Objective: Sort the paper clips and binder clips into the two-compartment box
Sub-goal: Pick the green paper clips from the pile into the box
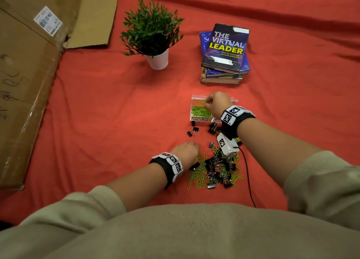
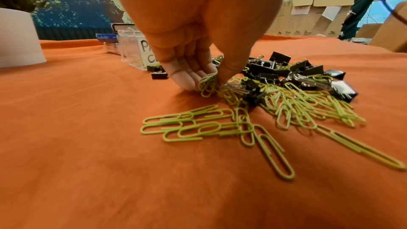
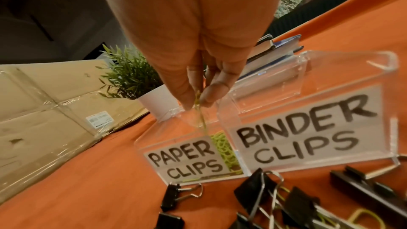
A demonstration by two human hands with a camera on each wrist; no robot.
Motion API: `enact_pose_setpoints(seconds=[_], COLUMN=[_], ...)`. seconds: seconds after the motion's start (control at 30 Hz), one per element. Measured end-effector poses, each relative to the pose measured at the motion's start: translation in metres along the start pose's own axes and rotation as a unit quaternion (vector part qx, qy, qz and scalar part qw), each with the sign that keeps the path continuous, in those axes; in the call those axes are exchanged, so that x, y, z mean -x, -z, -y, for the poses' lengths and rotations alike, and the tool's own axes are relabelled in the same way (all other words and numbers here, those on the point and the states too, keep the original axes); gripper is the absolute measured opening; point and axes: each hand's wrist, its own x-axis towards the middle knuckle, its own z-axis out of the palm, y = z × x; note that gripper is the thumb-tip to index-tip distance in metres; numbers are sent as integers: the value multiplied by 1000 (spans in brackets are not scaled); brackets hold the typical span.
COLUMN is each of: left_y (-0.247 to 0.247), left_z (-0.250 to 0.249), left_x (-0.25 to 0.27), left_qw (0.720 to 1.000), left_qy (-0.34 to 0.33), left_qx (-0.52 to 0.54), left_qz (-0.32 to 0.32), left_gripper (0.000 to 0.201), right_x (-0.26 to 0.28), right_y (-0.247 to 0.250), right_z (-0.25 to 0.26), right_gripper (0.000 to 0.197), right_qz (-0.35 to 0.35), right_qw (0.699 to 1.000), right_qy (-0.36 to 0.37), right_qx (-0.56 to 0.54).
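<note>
The right hand (image 3: 193,91) pinches green paper clips (image 3: 199,111) over the clear box (image 1: 195,110), above the compartment labelled for paper clips. The left hand (image 2: 193,69) pinches a small bunch of paper clips (image 2: 208,84) at the edge of the mixed pile (image 1: 216,171) on the red-covered bench (image 1: 116,112). The clips look light, thin and slippery, apt to tangle; best pinched several at once. Black binder clips (image 1: 192,131) lie just before the box, stiffer and bulkier. A potted plant (image 1: 153,34), books (image 1: 224,52) and cardboard (image 1: 25,73) stand well apart.
</note>
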Motion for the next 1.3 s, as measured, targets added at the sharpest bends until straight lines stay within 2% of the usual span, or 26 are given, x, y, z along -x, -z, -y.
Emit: enact_pose_setpoints(seconds=[0.1,0.2,0.27,0.33,0.4,0.57,0.67,0.8,0.9,0.97,1.1,1.3], left_y=[9,25,41,59,77,105,106,101,90,74,30,-4], left_z=[9,18,22,25,25,23,24,27,24,24,28,17], left_x=[-1,-6,-13,-24,-39,-75,-87,-82,-57,-37,-5,8], left_qw=[999,990,974,955,944,950,959,964,959,965,986,993], left_qy=[27,53,76,92,90,93,117,96,72,76,106,61], left_qx=[44,127,194,256,282,247,204,195,197,186,120,101], left_qz=[-2,-40,-83,-120,-142,-170,-157,-153,-192,-171,-36,-18], left_gripper=[23,18,10,1,3,1,9,25,20,12,18,25], right_x=[8,28,49,70,87,107,112,117,121,124,128,132], right_y=[1,-1,-11,-29,-45,-66,-73,-75,-78,-82,-90,-90], right_z=[-4,-11,-17,-23,-26,-26,-28,-33,-35,-35,-34,-37], right_gripper=[25,20,20,19,16,23,22,27,37,44,45,40], right_qz=[-5,-18,25,102,161,186,191,196,194,188,176,171], right_qw=[1000,999,999,993,983,971,968,968,962,955,953,963], right_qy=[25,32,27,22,21,38,58,99,141,156,163,131], right_qx=[-13,-31,-14,45,90,146,153,121,133,166,183,161])
